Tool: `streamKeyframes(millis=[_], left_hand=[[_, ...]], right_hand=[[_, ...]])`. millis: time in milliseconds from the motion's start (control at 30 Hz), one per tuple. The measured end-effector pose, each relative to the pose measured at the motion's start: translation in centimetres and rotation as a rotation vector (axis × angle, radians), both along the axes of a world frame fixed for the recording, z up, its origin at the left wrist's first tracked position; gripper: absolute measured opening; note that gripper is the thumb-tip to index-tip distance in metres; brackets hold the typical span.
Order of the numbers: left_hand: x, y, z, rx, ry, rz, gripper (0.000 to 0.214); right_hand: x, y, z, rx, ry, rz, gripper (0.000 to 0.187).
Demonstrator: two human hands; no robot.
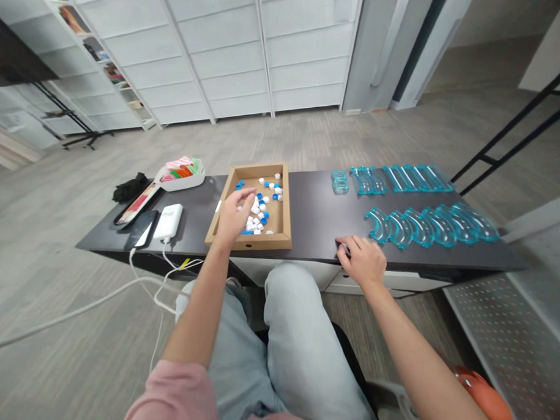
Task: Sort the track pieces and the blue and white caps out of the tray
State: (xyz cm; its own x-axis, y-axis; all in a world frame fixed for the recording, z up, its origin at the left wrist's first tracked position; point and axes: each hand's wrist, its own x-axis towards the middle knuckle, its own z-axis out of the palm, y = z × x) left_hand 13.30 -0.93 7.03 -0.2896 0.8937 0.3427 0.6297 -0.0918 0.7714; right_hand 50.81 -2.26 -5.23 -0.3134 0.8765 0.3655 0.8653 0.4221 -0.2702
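Observation:
My left hand (237,216) is over the left part of an open cardboard box (284,237), its thumb and forefinger stretched to the right and a little apart. I see nothing held in it. Small white bottle caps (254,223) and blue bottle caps (264,221) lie loose in the box, some hidden behind the hand. My right hand (363,259) rests at the table's front edge with fingers loosely bent and thumb apart, holding nothing visible. Just right of it, a row of clear teal curved plastic pieces (418,226) lies on the dark table (312,212).
Behind that row lie straight teal plastic pieces (416,177), shorter curved ones (368,180) and a small stack (339,181). To the left are a white basket of colourful items (182,181), a white power bank (169,222), a phone (143,230), cables (158,288) and black cloth (131,187).

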Motion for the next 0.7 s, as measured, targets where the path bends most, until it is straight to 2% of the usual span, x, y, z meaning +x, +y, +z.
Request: streamKeyframes(millis=[100,167,233,333,467,567,633,700], left_hand=[[-2.0,-3.5,-1.7,0.012,-0.008,0.044,0.029],[-3.2,-4.2,-2.0,0.029,-0.026,0.09,0.03],[-4.8,-3.8,-2.1,0.026,-0.078,0.138,0.034],[-7.6,-1.9,-2.6,-0.029,-0.154,0.161,0.042],[-10.8,0.7,-4.7,-0.117,-0.185,0.155,0.052],[-12.2,2.3,-6.5,-0.152,-0.109,0.136,0.056],[-12.7,3.0,-7.6,-0.148,-0.096,0.109,0.061],[-12.9,3.2,-8.8,-0.137,-0.173,0.062,0.068]], right_hand=[[0.1,-0.1,0.8,-0.005,-0.017,0.001,0.052],[0.0,-0.2,1.3,-0.02,-0.021,-0.009,0.054],[-0.1,-0.3,1.7,-0.043,-0.025,-0.027,0.055],[-0.2,-0.5,2.5,-0.088,-0.027,-0.071,0.053],[-1.0,-0.5,5.0,-0.201,0.028,-0.04,0.061],[-4.1,1.0,8.3,-0.195,0.053,0.083,0.059],[-7.7,3.3,10.4,-0.167,0.013,0.233,0.05],[-12.2,6.5,11.9,-0.172,-0.061,0.386,0.045]])
